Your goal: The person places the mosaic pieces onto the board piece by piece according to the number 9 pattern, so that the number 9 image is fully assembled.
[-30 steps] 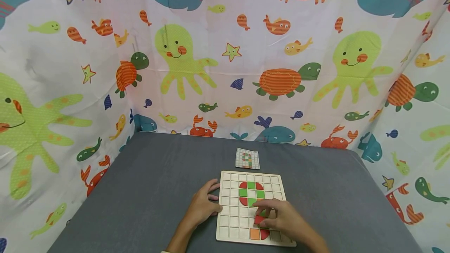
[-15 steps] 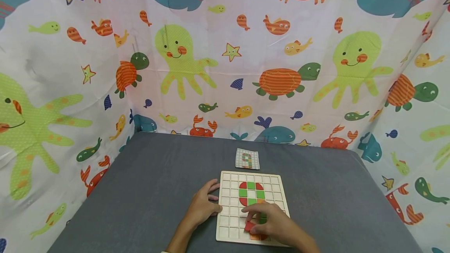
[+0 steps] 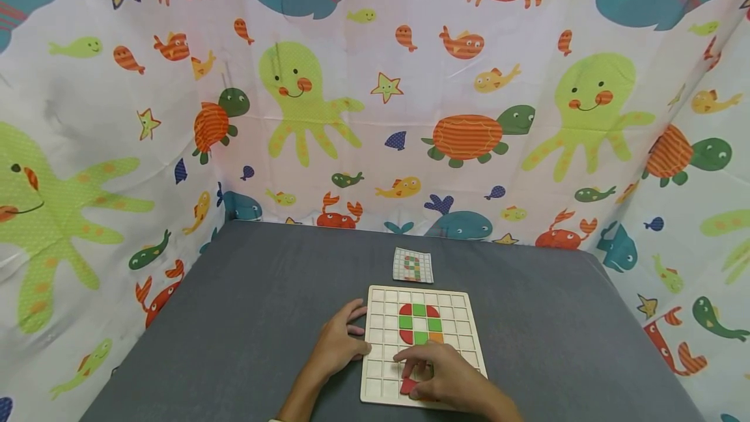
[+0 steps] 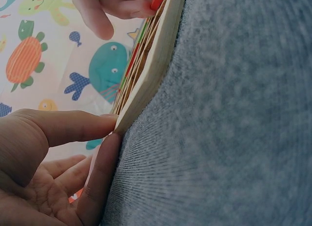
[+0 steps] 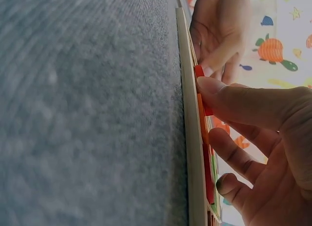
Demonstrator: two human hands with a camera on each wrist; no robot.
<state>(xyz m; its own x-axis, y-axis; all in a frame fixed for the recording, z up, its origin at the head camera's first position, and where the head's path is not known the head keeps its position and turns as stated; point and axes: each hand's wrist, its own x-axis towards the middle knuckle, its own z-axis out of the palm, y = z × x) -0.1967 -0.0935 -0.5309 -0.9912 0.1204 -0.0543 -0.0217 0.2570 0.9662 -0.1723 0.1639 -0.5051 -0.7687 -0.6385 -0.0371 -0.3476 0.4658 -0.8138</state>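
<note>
A square wooden grid board [image 3: 382,368] lies on the grey cloth. Red, green and orange tiles [image 3: 419,323] fill a ring of its cells. My left hand [image 3: 338,338] is at the board's left edge; in the left wrist view thumb and index finger pinch that edge. My right hand [image 3: 450,375] is over the board's lower part, pinching a red tile [image 3: 407,385] between thumb and fingers. The right wrist view shows this tile at the thumb tip, beside an orange tile [image 5: 201,116] set in the board. The right hand hides several lower cells from the head view.
Just behind the board lies a small card [image 3: 413,266] printed with a grid and coloured pattern. Grey cloth [image 3: 263,292] covers the table. A curtain [image 3: 363,116] with sea animals hangs along the back and both sides.
My right hand has moved left and slightly toward the near edge, carrying the red tile to the lower middle of the board. The left hand has stayed at the board's edge.
</note>
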